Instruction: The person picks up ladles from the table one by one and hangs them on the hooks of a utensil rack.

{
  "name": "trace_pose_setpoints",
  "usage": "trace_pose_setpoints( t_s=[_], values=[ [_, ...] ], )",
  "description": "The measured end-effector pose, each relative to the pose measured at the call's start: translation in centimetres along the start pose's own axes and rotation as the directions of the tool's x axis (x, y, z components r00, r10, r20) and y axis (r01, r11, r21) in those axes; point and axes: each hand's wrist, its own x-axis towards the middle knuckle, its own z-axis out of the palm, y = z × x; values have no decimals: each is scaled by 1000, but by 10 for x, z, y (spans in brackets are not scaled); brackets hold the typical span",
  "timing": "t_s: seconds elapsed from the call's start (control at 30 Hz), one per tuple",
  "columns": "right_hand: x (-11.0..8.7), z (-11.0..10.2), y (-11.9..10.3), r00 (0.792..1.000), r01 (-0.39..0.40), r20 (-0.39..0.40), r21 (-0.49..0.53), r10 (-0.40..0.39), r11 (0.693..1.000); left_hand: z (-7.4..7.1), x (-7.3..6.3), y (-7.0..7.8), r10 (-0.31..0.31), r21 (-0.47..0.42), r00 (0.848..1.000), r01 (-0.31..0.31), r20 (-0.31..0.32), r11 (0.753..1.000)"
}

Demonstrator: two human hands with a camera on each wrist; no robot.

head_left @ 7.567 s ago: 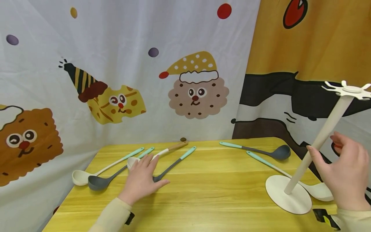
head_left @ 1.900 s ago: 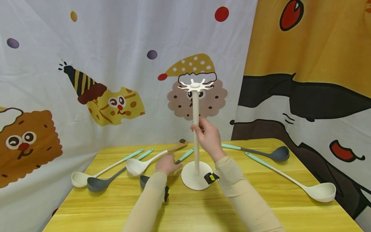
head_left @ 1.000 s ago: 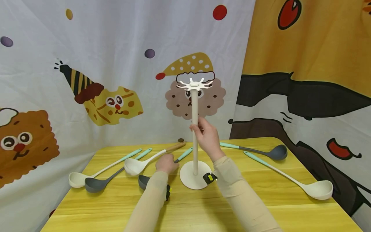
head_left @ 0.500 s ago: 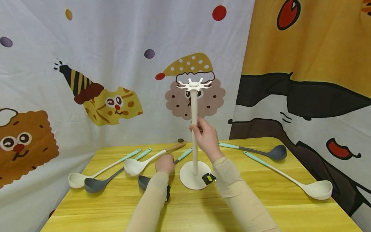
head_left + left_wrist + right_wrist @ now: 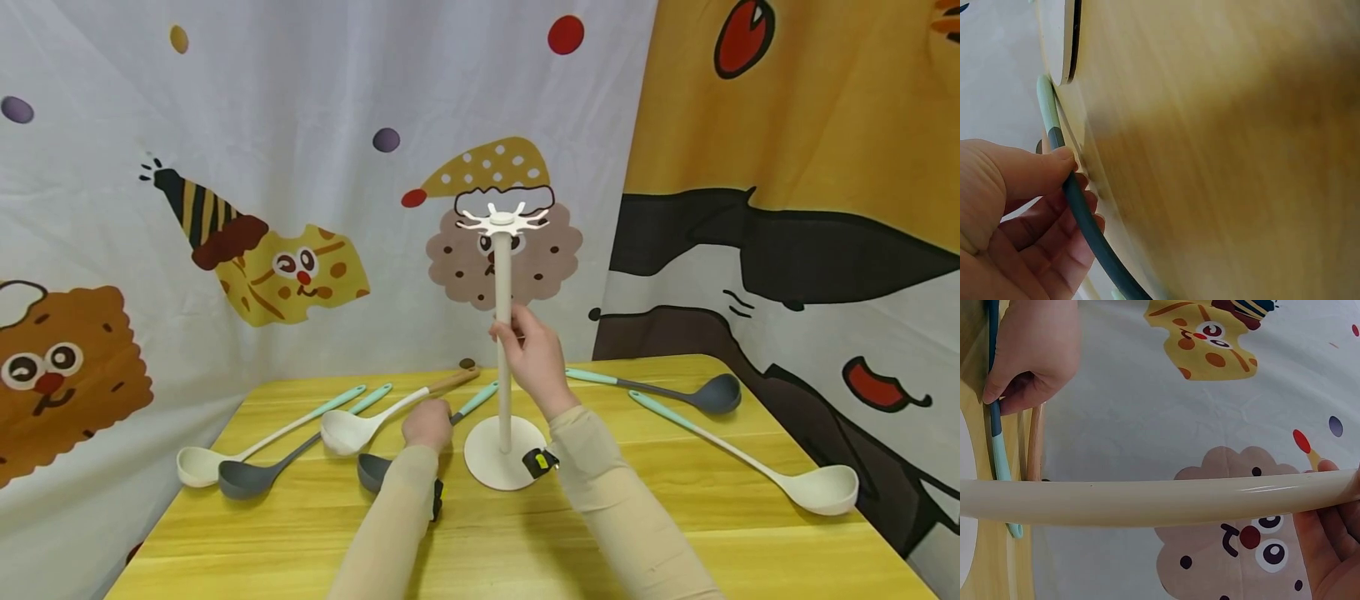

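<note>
A cream utensil stand point(image 5: 505, 375) stands upright in the middle of the table, a round base below and a ring of hooks on top. My right hand point(image 5: 536, 358) grips its pole about halfway up. In the right wrist view the pole point(image 5: 1147, 503) runs across to the right hand point(image 5: 1332, 550). Left of the base, my left hand point(image 5: 427, 425) pinches a dark grey ladle with a mint handle point(image 5: 477, 400). The left wrist view has thumb and fingers on the ladle's grey shaft point(image 5: 1094, 234), just below the handle. Its bowl point(image 5: 372, 472) is partly behind the left sleeve.
Left lie a white ladle with a wooden handle point(image 5: 348, 431), a grey ladle point(image 5: 247, 479) and a cream ladle point(image 5: 201, 465). A grey ladle point(image 5: 716, 394) and a white ladle point(image 5: 825, 490) lie right. A patterned curtain point(image 5: 315, 108) hangs behind the wooden table point(image 5: 600, 542).
The stand has come from the right side to the middle, held by the right hand. The left hand has lowered onto the grey ladle. Over the last second both hands stay put.
</note>
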Motion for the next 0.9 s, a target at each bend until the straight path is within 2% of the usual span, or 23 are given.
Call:
trace_pose_setpoints(
  t_s=[0.5, 0.9],
  values=[
    [-1, 0, -2, 999, -38, 3, 13, 38, 999, -7, -5, 0, 19, -33, 1000, -20, -20, 999],
    [-1, 1, -2, 999, -47, -3, 12, 47, 999, -16, -3, 3, 11, -186, 998, -22, -60, 982]
  ],
)
